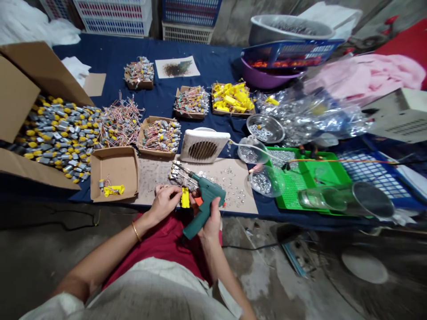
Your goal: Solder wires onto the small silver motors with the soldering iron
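Observation:
A green soldering gun (207, 200) with an orange trigger is held in my right hand (211, 222), its metal tip pointing up and left over the cardboard sheet (233, 178). Beside the trigger, a small yellow plastic housing (185, 198) stands between my two hands, near the table's front edge. The fingers of my left hand (166, 201) are pinched together at the left side of that housing; whatever lies between them is too small to make out. Just beyond the gun tip are small metal parts, partly hidden.
A shallow cardboard box (114, 173) with a few yellow parts lies left of my hands. Behind are a white square fan (204, 146) and boxes of wired parts (160, 135). Bowls of metal bits (262, 181) and a green tray (290, 195) sit to the right.

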A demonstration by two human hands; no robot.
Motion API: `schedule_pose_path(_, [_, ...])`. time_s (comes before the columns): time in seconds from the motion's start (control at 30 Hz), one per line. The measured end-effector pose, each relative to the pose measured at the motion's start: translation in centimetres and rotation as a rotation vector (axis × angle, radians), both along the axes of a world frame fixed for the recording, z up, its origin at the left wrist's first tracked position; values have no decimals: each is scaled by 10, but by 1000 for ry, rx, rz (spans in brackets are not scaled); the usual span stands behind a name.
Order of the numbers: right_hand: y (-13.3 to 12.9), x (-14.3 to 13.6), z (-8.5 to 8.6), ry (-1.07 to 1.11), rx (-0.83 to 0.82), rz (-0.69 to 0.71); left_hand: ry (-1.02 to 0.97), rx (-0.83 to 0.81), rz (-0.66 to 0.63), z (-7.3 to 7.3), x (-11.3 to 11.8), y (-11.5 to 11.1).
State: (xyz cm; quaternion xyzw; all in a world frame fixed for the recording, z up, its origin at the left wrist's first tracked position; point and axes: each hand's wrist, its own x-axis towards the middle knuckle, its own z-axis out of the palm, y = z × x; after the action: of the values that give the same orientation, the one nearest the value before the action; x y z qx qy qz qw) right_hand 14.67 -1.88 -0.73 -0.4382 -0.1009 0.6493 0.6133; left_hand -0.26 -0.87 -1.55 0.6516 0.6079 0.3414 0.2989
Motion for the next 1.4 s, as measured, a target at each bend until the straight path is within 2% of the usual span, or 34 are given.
schedule_pose_path(0.27, [-2,5,7,105,-36,-40,2,29,44,-7,6,-2])
schedule_pose_path(0.67, [-2,-1,8,93,-42,-9,64,94,106,-2,5,-6])
schedule_pose_path(1.03, [-1,1,9,50,-33,-22,80,131,74,-11,5,-10])
schedule_pose_path(1.2, [-2,0,7,63,-37,-23,74,135,51,-10,4,-9])
schedule_pose_path(1.4, [-3,0,7,54,-39,5,81,138,90,-10,4,-10])
